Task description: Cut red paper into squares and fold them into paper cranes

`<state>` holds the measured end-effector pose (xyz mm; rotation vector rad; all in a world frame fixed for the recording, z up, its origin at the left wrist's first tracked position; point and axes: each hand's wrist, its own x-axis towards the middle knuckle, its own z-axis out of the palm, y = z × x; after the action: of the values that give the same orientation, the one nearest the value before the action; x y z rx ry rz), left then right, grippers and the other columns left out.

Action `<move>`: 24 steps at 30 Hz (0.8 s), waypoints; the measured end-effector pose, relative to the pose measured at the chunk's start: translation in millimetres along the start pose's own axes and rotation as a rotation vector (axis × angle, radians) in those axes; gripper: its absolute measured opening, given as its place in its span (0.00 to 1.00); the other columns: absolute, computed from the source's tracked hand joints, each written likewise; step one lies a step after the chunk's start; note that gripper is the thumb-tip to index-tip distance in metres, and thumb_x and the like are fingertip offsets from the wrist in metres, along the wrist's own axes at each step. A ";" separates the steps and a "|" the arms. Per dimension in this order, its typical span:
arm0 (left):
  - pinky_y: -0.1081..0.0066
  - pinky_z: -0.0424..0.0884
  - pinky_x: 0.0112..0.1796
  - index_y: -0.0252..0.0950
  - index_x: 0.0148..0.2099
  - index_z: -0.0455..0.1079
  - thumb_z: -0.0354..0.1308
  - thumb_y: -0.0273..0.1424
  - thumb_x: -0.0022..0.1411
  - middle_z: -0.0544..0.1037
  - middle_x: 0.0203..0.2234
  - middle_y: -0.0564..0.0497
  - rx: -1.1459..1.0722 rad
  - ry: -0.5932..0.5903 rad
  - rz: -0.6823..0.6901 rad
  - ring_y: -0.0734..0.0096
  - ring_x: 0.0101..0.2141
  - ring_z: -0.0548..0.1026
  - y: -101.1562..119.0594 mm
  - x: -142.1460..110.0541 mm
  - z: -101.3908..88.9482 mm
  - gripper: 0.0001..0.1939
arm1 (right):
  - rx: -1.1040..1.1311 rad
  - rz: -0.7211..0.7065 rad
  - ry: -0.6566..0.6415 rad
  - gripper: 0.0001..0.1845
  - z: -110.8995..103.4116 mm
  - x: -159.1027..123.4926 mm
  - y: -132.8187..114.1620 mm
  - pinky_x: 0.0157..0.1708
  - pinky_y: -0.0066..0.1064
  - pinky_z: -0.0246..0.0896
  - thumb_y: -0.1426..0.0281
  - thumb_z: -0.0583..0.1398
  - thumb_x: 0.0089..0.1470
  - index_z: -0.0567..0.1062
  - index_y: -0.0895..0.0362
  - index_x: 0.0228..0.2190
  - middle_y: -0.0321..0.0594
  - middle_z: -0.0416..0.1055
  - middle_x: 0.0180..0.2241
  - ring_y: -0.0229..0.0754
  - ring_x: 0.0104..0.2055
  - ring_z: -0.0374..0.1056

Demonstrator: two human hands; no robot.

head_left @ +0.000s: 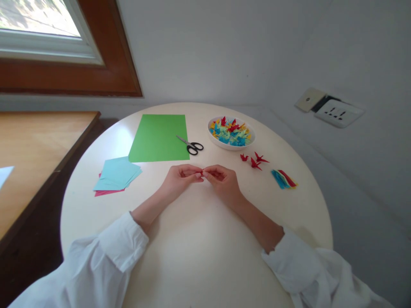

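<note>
My left hand (183, 179) and my right hand (222, 179) meet fingertip to fingertip over the middle of the table. Between them they pinch a small piece of red paper (202, 173), mostly covered by the fingers, so its folded shape is hard to make out. To the right of my right hand lie several small red paper cranes (255, 164). Just beyond my hands rest scissors (192, 147) with black handles, their blades over a green sheet (160, 139).
A white bowl (231, 146) of colourful paper cranes stands at the back right. Folded paper strips (284, 179) lie at the right. Light blue paper squares (117, 174) are stacked over pink ones on the left. The round white table (199, 256) stands against the wall.
</note>
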<state>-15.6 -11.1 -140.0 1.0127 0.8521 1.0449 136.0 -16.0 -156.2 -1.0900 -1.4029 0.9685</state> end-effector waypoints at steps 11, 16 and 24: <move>0.68 0.73 0.35 0.30 0.29 0.72 0.69 0.35 0.40 0.79 0.23 0.49 0.062 -0.002 0.033 0.70 0.26 0.77 0.5 -1.1 -0.5 0.16 | 0.001 0.015 0.012 0.07 1.8 0.5 -1.1 0.29 0.31 0.66 0.67 0.63 0.41 0.76 0.58 0.24 0.39 0.75 0.25 0.39 0.27 0.69; 0.68 0.72 0.35 0.31 0.28 0.71 0.68 0.33 0.41 0.79 0.22 0.50 0.087 0.011 0.051 0.71 0.26 0.76 1.9 -2.4 0.6 0.13 | -0.014 0.011 0.008 0.06 2.8 -0.1 -2.9 0.29 0.30 0.65 0.68 0.62 0.41 0.76 0.58 0.24 0.39 0.74 0.25 0.39 0.27 0.69; 0.72 0.70 0.29 0.32 0.24 0.69 0.63 0.28 0.43 0.77 0.18 0.52 0.193 0.111 0.071 0.72 0.22 0.75 -2.9 -1.8 5.3 0.06 | -0.042 -0.003 -0.002 0.05 3.3 -1.6 -3.0 0.30 0.31 0.65 0.69 0.62 0.42 0.75 0.58 0.24 0.39 0.74 0.25 0.39 0.27 0.68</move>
<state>-10.4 -14.6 -140.9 1.1625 1.0287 1.1025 132.4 -18.3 -154.0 -1.1178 -1.4314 0.9419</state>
